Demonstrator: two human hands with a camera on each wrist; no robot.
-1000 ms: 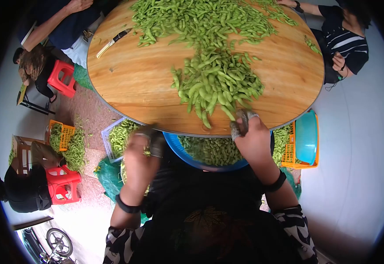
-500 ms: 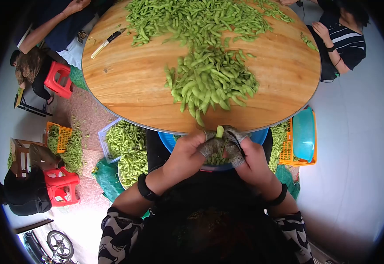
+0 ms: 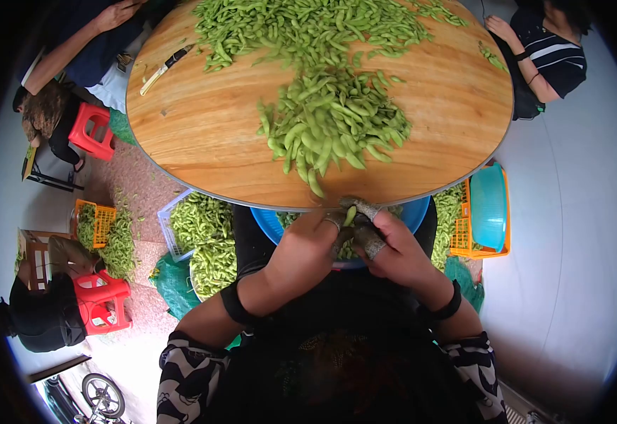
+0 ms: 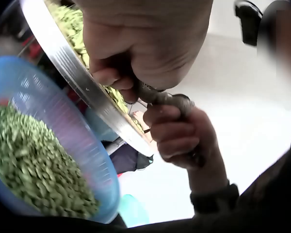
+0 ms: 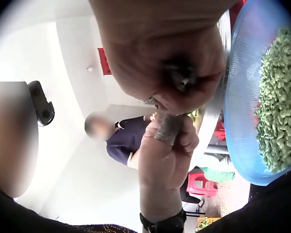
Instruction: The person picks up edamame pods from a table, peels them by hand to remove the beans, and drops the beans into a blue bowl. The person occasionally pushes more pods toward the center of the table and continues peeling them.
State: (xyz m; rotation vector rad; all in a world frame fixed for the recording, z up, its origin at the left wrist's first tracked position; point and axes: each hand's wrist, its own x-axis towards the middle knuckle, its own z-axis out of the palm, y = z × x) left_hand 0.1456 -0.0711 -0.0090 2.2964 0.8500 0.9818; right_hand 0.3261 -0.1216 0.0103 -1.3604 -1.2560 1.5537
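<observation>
A green soybean pod (image 3: 351, 214) is held between my two hands at the table's near edge. My left hand (image 3: 303, 249) pinches it from the left and my right hand (image 3: 398, 247) from the right, fingertips close together. Grey wraps (image 3: 372, 245) cover thumbs and some fingers; the left thumb's wrap (image 5: 169, 130) shows plainly in the right wrist view. Below the hands is a blue mesh basket (image 3: 266, 225), its wall (image 4: 104, 167) clearer in the left wrist view, holding shelled green beans (image 4: 34, 170). A pile of pods (image 3: 333, 127) lies just beyond on the round wooden table (image 3: 195, 152).
A larger heap of pods (image 3: 301, 28) covers the table's far side, with a knife (image 3: 167, 68) to its left. Pod-filled containers stand either side of my legs, including a lilac crate (image 3: 168, 230) and an orange crate (image 3: 460, 237). Other people sit around the room.
The left hand came in from the left and the right hand drew back from the pile with a pod. Both now meet at it over the basket, and the pod sits lower between the fingers.
</observation>
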